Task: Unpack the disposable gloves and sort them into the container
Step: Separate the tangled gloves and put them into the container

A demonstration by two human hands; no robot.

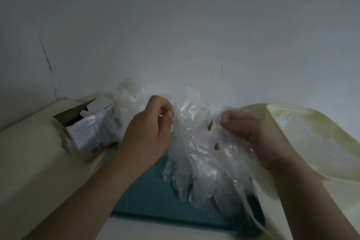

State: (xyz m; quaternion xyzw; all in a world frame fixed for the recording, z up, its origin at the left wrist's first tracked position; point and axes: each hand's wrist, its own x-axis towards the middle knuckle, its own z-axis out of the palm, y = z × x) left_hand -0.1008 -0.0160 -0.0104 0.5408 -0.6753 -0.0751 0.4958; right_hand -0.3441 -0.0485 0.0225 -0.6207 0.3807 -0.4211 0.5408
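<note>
A bunch of clear disposable gloves (196, 154) hangs between my two hands over a teal container (148, 197). My left hand (150, 132) pinches the upper edge of the bunch with thumb and curled fingers. My right hand (251, 132) grips the right side of the gloves, its fingers partly wrapped in the plastic. The glove fingers dangle down onto the teal container. More clear gloves (126, 99) lie behind my left hand.
An opened cardboard glove box (89, 128) lies at the left on the cream table (29, 161). A pale yellow translucent lid (311, 138) sits at the right. A white wall rises right behind the table.
</note>
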